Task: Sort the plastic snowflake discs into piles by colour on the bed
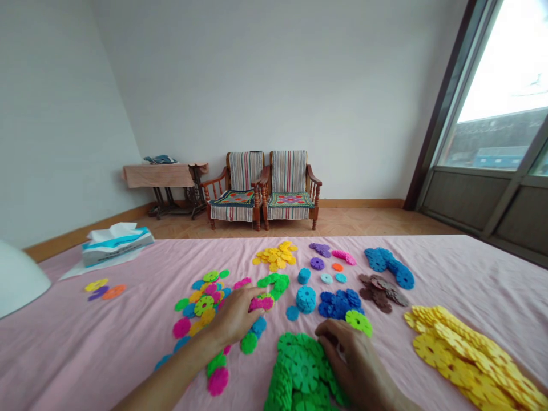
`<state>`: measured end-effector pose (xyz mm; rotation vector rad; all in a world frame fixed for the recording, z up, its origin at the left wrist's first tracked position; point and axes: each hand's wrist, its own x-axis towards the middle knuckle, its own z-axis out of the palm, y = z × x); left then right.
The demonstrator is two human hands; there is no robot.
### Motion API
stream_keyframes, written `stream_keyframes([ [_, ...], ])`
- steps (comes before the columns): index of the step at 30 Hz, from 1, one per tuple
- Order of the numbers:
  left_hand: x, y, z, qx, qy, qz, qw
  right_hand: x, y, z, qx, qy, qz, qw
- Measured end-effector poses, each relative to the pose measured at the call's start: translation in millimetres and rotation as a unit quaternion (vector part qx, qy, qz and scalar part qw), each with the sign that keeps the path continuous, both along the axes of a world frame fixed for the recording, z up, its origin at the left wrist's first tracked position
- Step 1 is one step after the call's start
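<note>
My left hand [238,315] is closed, thumb and finger around pink snowflake discs [264,303] with a lime edge showing. A mixed pile of notched plastic discs [204,305] spreads beside and beyond that forearm. Just past the fingertips lie bright green discs [278,283]. My right hand [349,348] is curled at the edge of a large green disc pile [302,365]; its fingertips point down and whatever they hold is hidden. A lime disc [358,323] shows just beyond its knuckles, beside the dark blue discs [339,303]. Whether the hand touches it I cannot tell.
Long rows of yellow discs [466,354] lie at the right. Farther back are brown discs [382,291], blue discs [389,265], stacked light-blue discs [306,299] and a yellow-orange heap [276,256]. A tissue pack [115,246] sits on the pink cloth [141,308] at the left.
</note>
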<state>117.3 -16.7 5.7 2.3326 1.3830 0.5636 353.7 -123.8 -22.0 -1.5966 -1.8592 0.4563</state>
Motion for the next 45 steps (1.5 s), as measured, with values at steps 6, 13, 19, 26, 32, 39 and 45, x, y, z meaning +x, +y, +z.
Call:
stream_keyframes([
  [6, 3.1, -0.6, -3.7, 0.02, -0.015, -0.012, 1.0, -0.7, -1.2, 2.1, -0.001, -0.003, -0.002, 1.0],
  [13, 11.5, -7.5, 9.7, 0.025, 0.003, -0.039, 0.999, 0.1, -1.9, 4.5, 0.005, 0.006, 0.002, 1.0],
  [19, 14.4, -5.3, 12.6, 0.021, 0.017, -0.042, 0.999, 0.5, -1.3, 1.7, 0.009, 0.022, 0.002, 1.0],
  [26, 17.8, -0.3, 14.4, -0.024, -0.043, -0.045, 0.998, -0.2, -2.0, 3.9, 0.013, 0.022, 0.001, 1.0],
  [32, 19.8, 1.0, 10.7, -0.089, -0.138, -0.032, 0.986, -1.0, -1.5, 4.6, 0.014, 0.018, 0.002, 1.0],
  [39, 37.2, -14.0, 3.1, -0.164, -0.206, -0.039, 0.964, -1.2, -2.3, 6.7, 0.04, 0.019, -0.007, 0.999],
  [45, 24.1, -16.4, 9.1, -0.016, -0.167, 0.037, 0.985, -2.7, -0.3, 11.7, 0.035, 0.024, -0.006, 0.999],
])
